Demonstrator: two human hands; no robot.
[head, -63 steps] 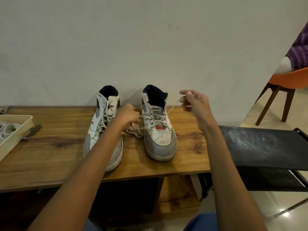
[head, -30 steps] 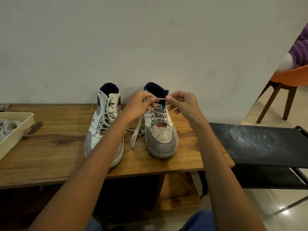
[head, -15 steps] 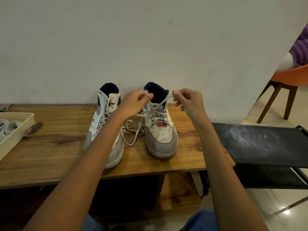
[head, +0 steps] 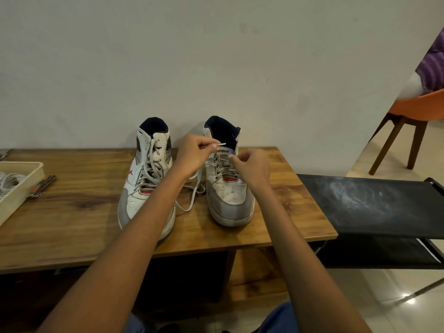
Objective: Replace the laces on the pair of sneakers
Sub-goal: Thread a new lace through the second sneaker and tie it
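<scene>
1. Forearms reach from the near edge of the wooden surface (head: 72,212) toward the two sneakers.
2. Loose lace (head: 189,200) trails on the surface between the shoes.
3. The left sneaker (head: 144,183) stands laced, toe toward the near edge, mid-surface.
4. The right sneaker (head: 228,191) stands beside it, nearer the right edge, its upper eyelets unlaced.
5. The left hand (head: 192,155) pinches the lace tip (head: 222,144) above the right sneaker's tongue.
6. The right hand (head: 252,167) has its fingers curled at the upper eyelets, pinching the shoe's edge or lace; I cannot tell which.
7. A tray (head: 21,186) with coiled laces sits at the left edge.
</scene>
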